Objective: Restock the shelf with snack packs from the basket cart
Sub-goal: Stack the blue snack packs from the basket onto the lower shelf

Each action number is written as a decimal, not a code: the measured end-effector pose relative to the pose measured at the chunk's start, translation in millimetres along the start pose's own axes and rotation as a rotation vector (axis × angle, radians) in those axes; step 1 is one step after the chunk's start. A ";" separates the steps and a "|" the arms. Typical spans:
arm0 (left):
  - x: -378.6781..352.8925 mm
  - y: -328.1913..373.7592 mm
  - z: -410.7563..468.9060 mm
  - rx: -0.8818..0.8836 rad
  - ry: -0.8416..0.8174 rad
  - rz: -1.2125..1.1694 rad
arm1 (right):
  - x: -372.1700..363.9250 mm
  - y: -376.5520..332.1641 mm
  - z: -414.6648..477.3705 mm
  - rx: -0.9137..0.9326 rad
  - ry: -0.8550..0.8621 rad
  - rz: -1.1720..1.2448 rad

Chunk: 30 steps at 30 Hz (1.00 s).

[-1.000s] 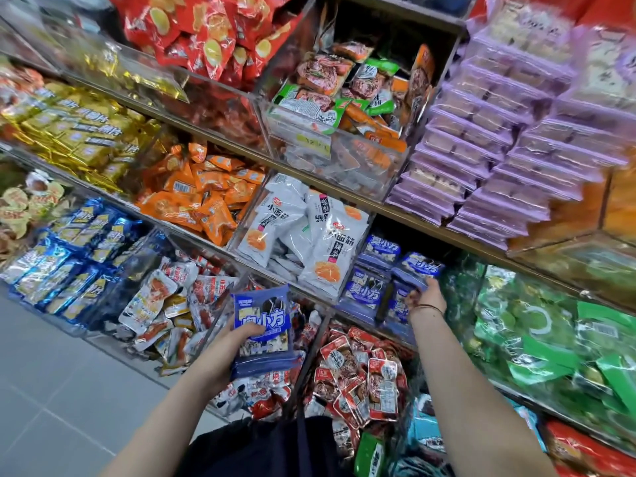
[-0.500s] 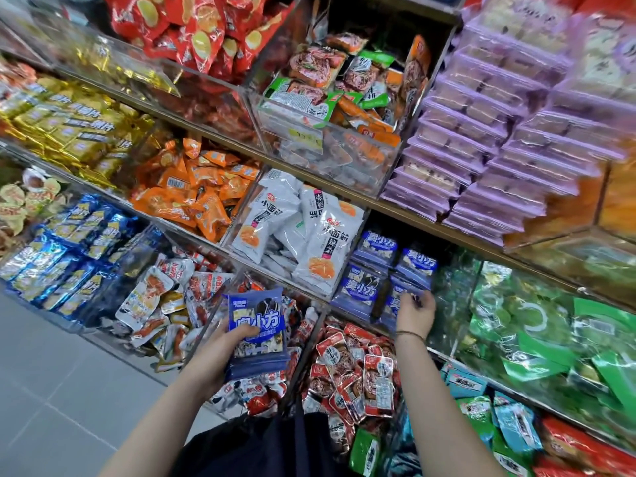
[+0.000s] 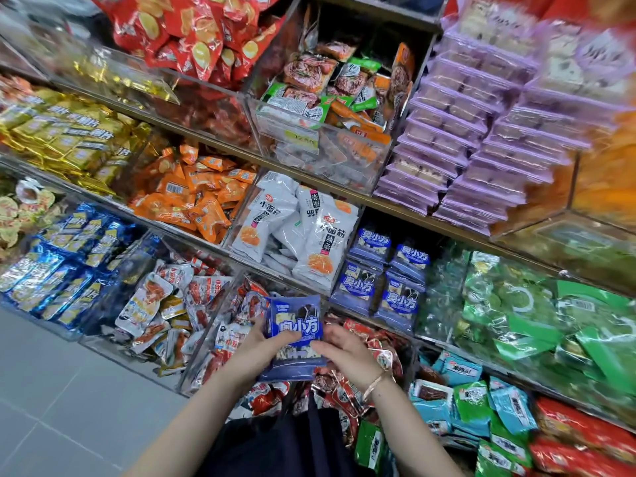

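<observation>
**Clerk:** Entry one, stock in hand?

**Checker:** One small stack of blue plastic snack packs (image 3: 296, 327) with white lettering. It is upright with the label facing the camera, held between both hands just in front of the lower bins.

**Clerk:** Left hand?

**Checker:** The left hand (image 3: 263, 344) grips the stack's left edge. The thumb lies across the front of the top pack and the other fingers are curled behind it, mostly hidden.

**Clerk:** Right hand?

**Checker:** The right hand (image 3: 347, 349) holds the lower right edge, with bent fingers closed on the stack. There is a thin metal bracelet (image 3: 375, 382) on that wrist.

**Clerk:** Matching stock on the shelf?

**Checker:** A clear-walled shelf compartment (image 3: 413, 232), up and to the right of the hands, holds shelved blue packs (image 3: 399, 297) of the same print. They stand in two columns, near the held stack but apart from it.

**Clerk:** Neighbours?

**Checker:**
- White foil packs with an orange picture (image 3: 299, 232) fill the compartment to the left.
- Glossy green packs (image 3: 550, 321) fill the one to the right.
- Flat purple-wrapped packs (image 3: 464, 149) are stacked on the shelf above.
- Red-and-white sachets (image 3: 375, 342) lie in the bin directly behind the hands.
- Grey floor tiles (image 3: 51, 390) show at lower left.
</observation>
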State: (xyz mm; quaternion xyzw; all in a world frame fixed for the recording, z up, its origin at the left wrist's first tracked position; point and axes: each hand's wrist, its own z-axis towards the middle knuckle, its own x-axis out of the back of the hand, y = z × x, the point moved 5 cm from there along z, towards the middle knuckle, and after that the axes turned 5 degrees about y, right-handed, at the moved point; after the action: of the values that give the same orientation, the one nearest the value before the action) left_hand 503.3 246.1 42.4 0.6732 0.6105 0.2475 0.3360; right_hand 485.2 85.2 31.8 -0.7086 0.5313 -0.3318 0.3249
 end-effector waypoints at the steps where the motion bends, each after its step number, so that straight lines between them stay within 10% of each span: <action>1: -2.0 -1.3 0.4 0.006 -0.020 0.023 | 0.0 2.7 -0.5 -0.007 0.010 0.025; 11: 26.1 -11.1 14.1 0.123 0.151 -0.142 | 59.7 65.0 -11.9 -0.218 0.438 0.541; 22: 37.7 -12.7 8.9 0.164 0.216 -0.170 | 110.3 21.7 71.2 -0.152 0.869 0.253; 30: 48.3 -20.9 8.0 0.145 0.267 -0.216 | 101.3 13.2 86.5 -0.175 0.713 -0.511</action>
State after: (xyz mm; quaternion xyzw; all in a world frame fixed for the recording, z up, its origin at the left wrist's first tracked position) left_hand 501.9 293.3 17.7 0.5872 0.7347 0.2523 0.2275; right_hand 570.4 -6.5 -15.5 -0.6834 0.4441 -0.5785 -0.0323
